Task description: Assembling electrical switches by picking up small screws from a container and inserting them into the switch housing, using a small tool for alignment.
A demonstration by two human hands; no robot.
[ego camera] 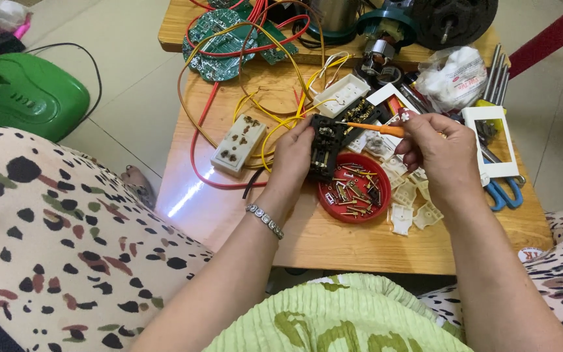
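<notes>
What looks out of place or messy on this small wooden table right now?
Loose wires tangle across the table and partly overhang its left edge. Small white plastic parts lie scattered beside the red dish of metal contacts. The left hand holds a black socket block; the right hand works an orange screwdriver into it.

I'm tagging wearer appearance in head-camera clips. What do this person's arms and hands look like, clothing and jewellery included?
Both forearms are bare, with no sleeves or gloves in view. The left hand has a silver-coloured linked bracelet at its wrist. The right hand shows no bracelet or watch.
</notes>
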